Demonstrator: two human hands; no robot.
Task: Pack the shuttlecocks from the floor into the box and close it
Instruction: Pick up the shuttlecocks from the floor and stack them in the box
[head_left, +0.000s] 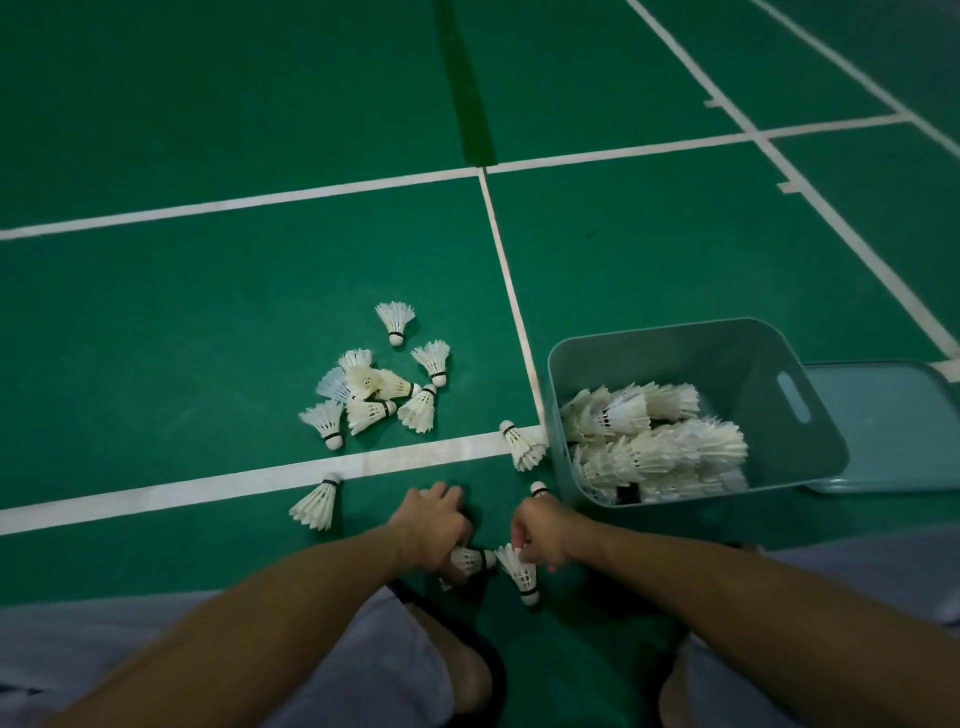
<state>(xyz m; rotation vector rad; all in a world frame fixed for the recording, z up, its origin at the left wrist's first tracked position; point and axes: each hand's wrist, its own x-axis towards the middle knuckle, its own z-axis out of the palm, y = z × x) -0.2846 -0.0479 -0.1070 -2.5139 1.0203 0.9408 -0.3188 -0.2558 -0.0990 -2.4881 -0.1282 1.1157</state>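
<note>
Loose shuttlecocks (374, 392) piled on green court floor (208, 312), one more (315, 503) just below the white line (249, 480). Left hand (431, 525) closed around a shuttlecock (467, 560) near the floor. Right hand (540, 532) fisted, pinching another shuttlecock (519, 569) by its feathers. Box (737, 364) to the right, open, partly filled; lid (893, 426) flat just beside it.

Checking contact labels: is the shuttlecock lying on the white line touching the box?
Touching. The head view shows the feather end of the shuttlecock on the line pressed against the left wall of the box, with no green floor visible between them.
</note>
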